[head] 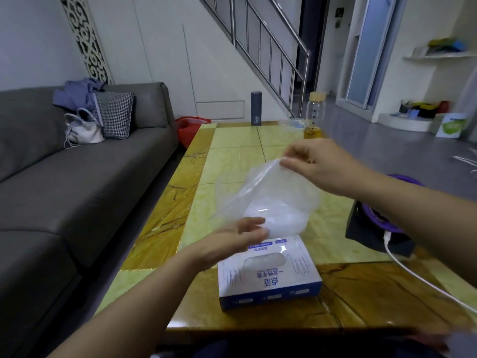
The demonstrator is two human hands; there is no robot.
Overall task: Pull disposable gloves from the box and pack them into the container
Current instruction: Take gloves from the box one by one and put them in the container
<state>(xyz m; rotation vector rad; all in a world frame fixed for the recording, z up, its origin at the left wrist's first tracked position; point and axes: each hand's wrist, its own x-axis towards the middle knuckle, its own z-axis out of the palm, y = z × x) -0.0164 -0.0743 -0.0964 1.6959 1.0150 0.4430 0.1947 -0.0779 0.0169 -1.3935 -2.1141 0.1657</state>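
A thin transparent plastic glove (265, 192) is pinched in the right hand (317, 166) above the blue-and-white cardboard box (271, 275). The left hand (232, 241) is released. The limp film may be dropped beside the box.

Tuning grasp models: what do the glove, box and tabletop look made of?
Glove: thin clear plastic film, see-through, creased, shiny.
Box: printed cardboard, white and blue, crisp folded edges, slight sheen.
Tabletop: probably polished stone or a glossy stone-look surface; veined, reflective.

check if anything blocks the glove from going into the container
Nothing visible does. The right hand pinches the glove over the container; the left hand hovers at its near edge.
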